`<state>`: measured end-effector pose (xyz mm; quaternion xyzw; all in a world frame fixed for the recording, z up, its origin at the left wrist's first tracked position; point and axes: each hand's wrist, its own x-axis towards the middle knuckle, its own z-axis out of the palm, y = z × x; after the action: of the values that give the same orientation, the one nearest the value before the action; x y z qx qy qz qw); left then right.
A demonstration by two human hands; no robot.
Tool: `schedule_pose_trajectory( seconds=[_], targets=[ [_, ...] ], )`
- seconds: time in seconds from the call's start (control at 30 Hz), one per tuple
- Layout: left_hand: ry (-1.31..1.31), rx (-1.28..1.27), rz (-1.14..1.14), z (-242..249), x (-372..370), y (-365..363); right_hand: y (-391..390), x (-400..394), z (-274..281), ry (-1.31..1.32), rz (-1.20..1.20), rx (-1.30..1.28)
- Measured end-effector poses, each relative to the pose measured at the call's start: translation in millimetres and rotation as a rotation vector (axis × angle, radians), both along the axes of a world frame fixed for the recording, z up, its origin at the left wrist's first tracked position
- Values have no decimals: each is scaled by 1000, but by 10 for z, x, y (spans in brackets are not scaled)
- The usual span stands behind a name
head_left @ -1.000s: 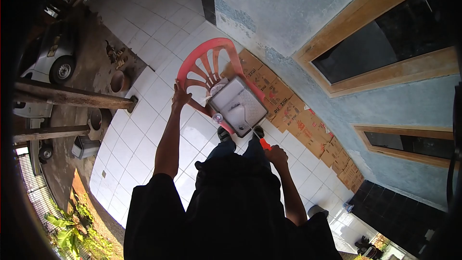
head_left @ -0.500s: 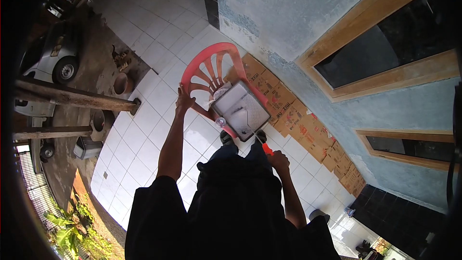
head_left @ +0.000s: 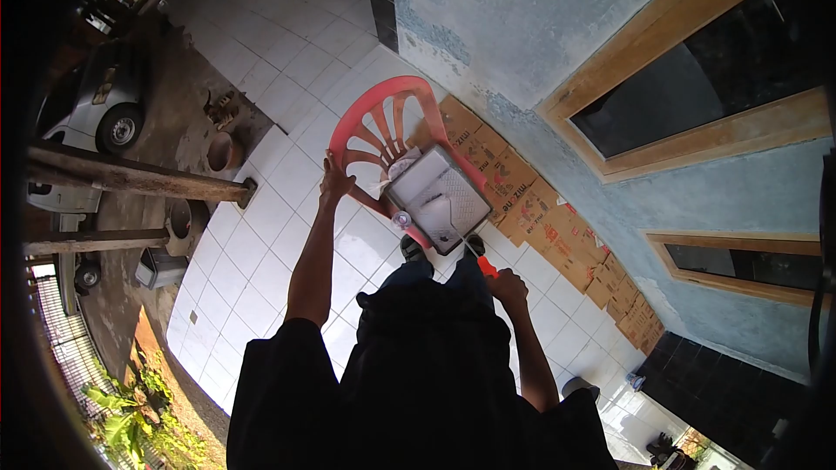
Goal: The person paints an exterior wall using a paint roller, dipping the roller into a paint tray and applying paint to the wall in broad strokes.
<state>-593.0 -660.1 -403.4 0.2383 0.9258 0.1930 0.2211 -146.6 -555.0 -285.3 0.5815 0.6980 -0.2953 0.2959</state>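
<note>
A red plastic chair (head_left: 383, 91) stands on the tiled floor, and my left hand (head_left: 334, 181) grips its left side. On its seat rests a grey paint tray (head_left: 440, 196) with a dark rim. My right hand (head_left: 508, 285) is closed round the orange handle (head_left: 486, 267) of a tool. The tool's thin metal rod reaches to the tray's near part; its far end is too small to make out. A small clear cup or jar (head_left: 401, 218) sits beside the tray, and a pale cloth (head_left: 396, 165) lies behind it.
Flattened cardboard (head_left: 531, 218) lies along the blue-grey wall (head_left: 505, 35) with wooden-framed windows. At the left are wooden posts (head_left: 131, 176), a parked car (head_left: 96, 96) and round pots (head_left: 224, 151). My feet are close to the chair.
My right hand and the orange handle have moved slightly to the right. My left hand stays on the chair.
</note>
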Motion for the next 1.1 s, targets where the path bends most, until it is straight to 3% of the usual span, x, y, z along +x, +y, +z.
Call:
schedule_pose_trajectory(
  seconds=[1.1],
  targets=[
    [26,30,-34,-74,-23,-15,-34,-131,-21,-1,-73,-28]
  ],
)
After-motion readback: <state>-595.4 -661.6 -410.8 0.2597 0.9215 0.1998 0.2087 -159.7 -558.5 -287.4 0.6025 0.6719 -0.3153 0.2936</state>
